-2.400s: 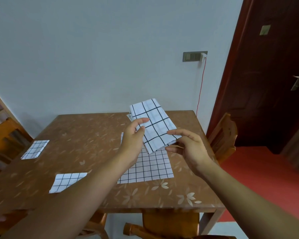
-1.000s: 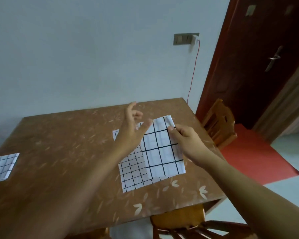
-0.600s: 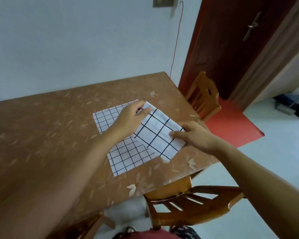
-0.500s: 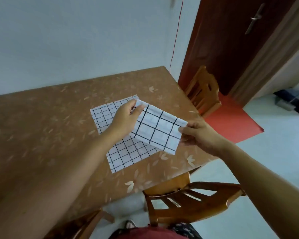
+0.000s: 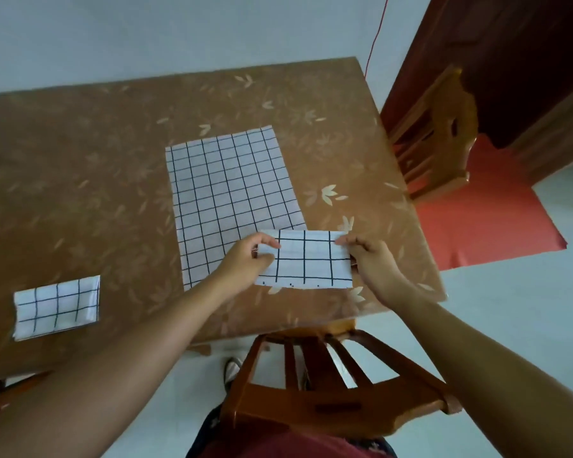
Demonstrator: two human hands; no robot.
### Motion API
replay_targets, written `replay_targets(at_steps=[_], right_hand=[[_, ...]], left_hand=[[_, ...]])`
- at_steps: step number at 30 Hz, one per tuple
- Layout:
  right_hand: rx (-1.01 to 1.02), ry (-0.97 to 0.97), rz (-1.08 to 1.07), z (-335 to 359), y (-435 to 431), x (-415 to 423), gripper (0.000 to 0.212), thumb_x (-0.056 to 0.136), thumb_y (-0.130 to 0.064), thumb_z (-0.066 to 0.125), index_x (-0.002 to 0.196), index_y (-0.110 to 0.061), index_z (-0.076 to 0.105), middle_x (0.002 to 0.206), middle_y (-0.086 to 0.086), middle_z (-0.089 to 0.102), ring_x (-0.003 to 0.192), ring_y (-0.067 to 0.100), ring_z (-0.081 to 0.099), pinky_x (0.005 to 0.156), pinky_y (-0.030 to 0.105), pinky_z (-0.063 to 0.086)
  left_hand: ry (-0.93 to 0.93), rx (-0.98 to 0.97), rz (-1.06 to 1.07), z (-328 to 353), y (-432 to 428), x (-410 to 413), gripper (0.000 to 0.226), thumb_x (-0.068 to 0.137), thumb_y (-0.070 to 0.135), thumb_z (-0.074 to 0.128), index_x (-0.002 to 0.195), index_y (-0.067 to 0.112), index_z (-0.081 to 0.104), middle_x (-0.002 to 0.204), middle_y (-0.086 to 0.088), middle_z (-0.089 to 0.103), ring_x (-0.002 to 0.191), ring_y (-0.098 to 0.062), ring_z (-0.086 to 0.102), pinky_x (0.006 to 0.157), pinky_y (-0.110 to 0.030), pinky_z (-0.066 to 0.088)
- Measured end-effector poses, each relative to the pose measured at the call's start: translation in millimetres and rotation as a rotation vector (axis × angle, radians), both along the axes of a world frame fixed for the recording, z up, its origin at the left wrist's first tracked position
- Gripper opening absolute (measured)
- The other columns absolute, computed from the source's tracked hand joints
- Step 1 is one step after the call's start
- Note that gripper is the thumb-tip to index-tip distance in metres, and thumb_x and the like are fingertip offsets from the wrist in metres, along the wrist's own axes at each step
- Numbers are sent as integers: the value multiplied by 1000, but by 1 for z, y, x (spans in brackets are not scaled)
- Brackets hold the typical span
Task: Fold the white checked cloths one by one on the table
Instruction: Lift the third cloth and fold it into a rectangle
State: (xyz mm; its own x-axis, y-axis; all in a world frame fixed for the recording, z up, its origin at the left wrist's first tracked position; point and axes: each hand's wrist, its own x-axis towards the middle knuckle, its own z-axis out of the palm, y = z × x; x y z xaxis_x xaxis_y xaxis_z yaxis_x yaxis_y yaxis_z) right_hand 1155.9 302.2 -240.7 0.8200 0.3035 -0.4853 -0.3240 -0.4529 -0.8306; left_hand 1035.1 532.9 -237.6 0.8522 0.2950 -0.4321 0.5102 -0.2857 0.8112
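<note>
Over table (image 5: pixel 80 166) edge: left hand (image 5: pixel 245 261), right hand (image 5: pixel 372 261) pinch folded cloth (image 5: pixel 306 261), hiding ends.

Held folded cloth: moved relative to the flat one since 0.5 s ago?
Yes. The held cloth shifted toward the near edge of the table, now over the flat cloth's near-right corner.
</note>
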Motion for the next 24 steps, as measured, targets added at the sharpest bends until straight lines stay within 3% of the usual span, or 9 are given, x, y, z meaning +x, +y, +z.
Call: replay_targets(at_steps=[3,8,11,12,15,18,20,22,24], right_hand=[[-110,-8,233,-33,-14,11,36,94,1,62,93,-34,67,88,3,63,76,24,61,70,37,53],[-244,29,464,-80,-24,9,43,90,3,61,117,-31,63,95,-8,60,88,16,61,73,26,52],[-275,-15,578,-101,-22,5,50,91,2,60,133,-25,61,120,-7,60,108,17,60,90,33,54],[-281,-31,602,-107,-21,4,52,91,3,59,136,-25,59,128,-6,59,113,17,59,92,33,52],[-328,-95,697,-124,-18,4,54,93,0,57,141,-23,52,137,4,53,112,20,54,91,29,48],[-401,-115,809,-134,-17,2,54,97,-8,56,146,-27,43,138,8,44,111,28,56,92,41,58],[-496,-183,860,-135,-18,-3,52,100,-19,57,148,-29,38,135,9,41,112,31,57,91,46,60],[-656,-392,888,-133,-19,-11,53,101,-31,57,149,-30,35,134,13,42,117,32,53,94,46,56],[-715,-600,932,-132,-19,-18,57,101,-36,55,153,-28,34,148,21,38,134,40,45,107,52,47]], left_hand=[[121,0,25,-34,-18,-6,27,95,18,67,107,42,64,75,-5,55,60,-22,45,56,-33,40],[240,241,-65,-80,-45,-24,34,88,30,70,112,50,56,86,8,61,63,-11,57,55,-34,53],[243,262,-83,-101,-55,-29,35,90,21,70,118,38,57,109,12,55,87,-4,60,58,-14,48],[233,252,-82,-108,-56,-31,37,92,18,68,121,35,55,114,11,55,92,-5,61,58,-14,49],[231,330,-145,-125,-58,-39,44,93,23,63,134,31,49,130,3,46,83,-6,61,58,-15,48],[304,528,-257,-136,-59,-49,46,95,42,57,139,37,44,129,-4,39,66,-7,59,58,-19,51],[290,661,-246,-137,-63,-53,44,94,44,59,136,34,51,126,-8,43,73,-14,61,59,-24,52],[148,784,-181,-139,-68,-54,36,93,34,63,127,23,62,121,-13,52,86,-22,62,61,-27,47],[5,870,-154,-145,-74,-52,36,97,29,57,129,14,62,127,-17,54,104,-29,61,73,-36,54]])
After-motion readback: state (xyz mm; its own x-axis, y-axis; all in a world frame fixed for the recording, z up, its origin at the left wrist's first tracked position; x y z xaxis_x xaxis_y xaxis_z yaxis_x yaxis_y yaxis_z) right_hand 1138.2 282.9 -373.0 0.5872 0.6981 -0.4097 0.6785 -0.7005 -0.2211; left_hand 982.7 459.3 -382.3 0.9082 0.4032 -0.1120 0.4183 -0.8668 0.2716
